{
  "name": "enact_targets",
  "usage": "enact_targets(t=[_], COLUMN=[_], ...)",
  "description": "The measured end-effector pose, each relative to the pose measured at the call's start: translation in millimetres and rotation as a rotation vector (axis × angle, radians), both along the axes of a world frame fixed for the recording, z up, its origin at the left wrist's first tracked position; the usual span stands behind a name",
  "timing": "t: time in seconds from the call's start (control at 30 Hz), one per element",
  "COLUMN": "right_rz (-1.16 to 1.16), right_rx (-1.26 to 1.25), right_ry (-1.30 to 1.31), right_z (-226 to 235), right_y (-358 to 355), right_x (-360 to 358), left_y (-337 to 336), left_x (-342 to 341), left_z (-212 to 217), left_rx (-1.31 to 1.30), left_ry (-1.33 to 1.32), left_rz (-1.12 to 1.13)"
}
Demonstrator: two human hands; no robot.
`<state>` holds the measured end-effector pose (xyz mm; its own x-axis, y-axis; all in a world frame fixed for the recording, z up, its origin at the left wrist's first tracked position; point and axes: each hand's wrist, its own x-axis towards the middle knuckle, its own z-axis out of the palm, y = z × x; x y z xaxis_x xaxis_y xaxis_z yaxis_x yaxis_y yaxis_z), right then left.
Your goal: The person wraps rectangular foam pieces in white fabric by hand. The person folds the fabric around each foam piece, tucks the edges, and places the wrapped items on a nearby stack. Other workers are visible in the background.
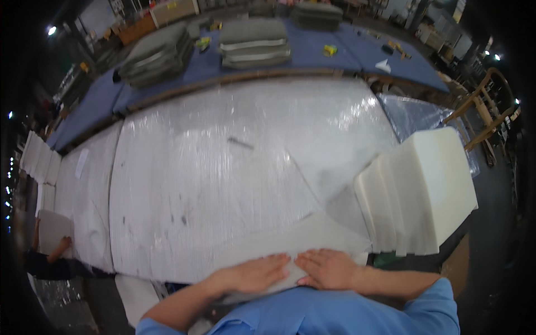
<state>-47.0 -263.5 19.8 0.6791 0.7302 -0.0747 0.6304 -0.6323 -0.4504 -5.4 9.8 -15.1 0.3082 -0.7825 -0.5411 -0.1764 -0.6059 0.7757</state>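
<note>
A pale foam sheet (pixel 301 237) lies at the near edge of the plastic-covered table (pixel 223 167), its far right corner just beside a stack of white foam blocks (pixel 419 192). Both hands press flat on it: the left hand (pixel 259 273) and right hand (pixel 329 269) have fingers extended and close together, fingertips nearly meeting, gripping nothing. Beyond the sheet the tabletop runs open to its far edge, where grey cushion stacks (pixel 254 43) sit on a blue bench (pixel 312 53). Another person's hand (pixel 62 244) holds a white panel (pixel 53 229) far left.
</note>
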Motion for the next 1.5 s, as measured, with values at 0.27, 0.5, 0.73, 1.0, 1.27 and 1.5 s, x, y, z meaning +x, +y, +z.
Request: enact_targets(t=[0.27,0.5,0.73,1.0,1.27,1.5], right_rz=[0.180,0.129,-0.016,-0.095,-0.197,-0.407], right_rx=[-0.179,-0.293,-0.393,-0.302,0.301,0.285], right_ry=[0.738,0.771,0.844,0.872,0.308,-0.374], right_z=[-27,-147,-233,-102,48,29], right_y=[-9,2,17,-10,-109,-69], right_x=[41,86,144,157,44,8], left_y=[-14,-17,-14,13,-21,-53], left_x=[4,8,44,48,19,9], left_z=[-66,-121,-152,-109,85,86], left_rx=[0.055,0.060,0.252,0.462,-0.150,0.010], left_ry=[0.087,0.074,0.091,-0.016,-0.198,-0.479], left_rz=[0.071,0.183,0.252,0.236,0.125,0.080])
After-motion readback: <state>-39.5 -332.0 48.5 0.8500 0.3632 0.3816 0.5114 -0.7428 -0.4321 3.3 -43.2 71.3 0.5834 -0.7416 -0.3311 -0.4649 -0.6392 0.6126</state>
